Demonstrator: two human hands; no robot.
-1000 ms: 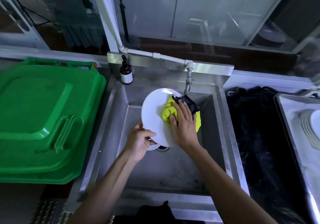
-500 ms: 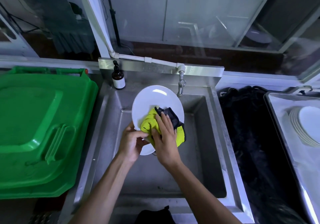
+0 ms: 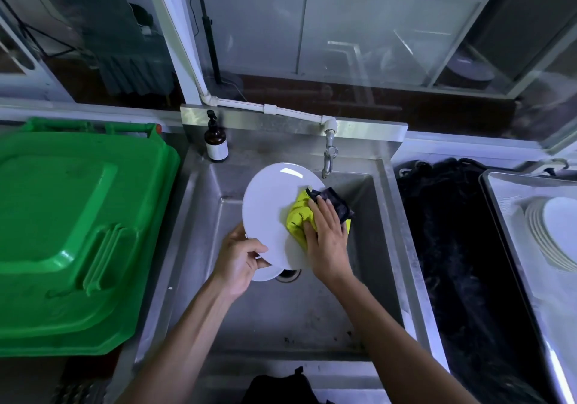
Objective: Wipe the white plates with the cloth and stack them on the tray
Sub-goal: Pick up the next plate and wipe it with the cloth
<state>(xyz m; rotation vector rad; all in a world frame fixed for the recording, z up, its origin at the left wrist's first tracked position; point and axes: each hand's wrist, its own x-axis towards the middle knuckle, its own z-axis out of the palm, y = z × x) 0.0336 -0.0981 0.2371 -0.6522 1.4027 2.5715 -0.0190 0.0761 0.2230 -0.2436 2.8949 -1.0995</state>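
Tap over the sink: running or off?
Looks off. No stream shows below the tap, and the plate held over the sink shows no splash.

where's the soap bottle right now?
Head view: the brown pump bottle stands upright on the sink's back-left corner ledge, between the green bin lid and the tap.

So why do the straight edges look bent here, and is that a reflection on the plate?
Head view: the wide-angle lens bows the sink rim and the tray edge outward. A small bright glare patch sits near the top of the white plate. The light is dim and bluish, the glass behind carries faint reflections, and the black pile beside the tray shows little detail.
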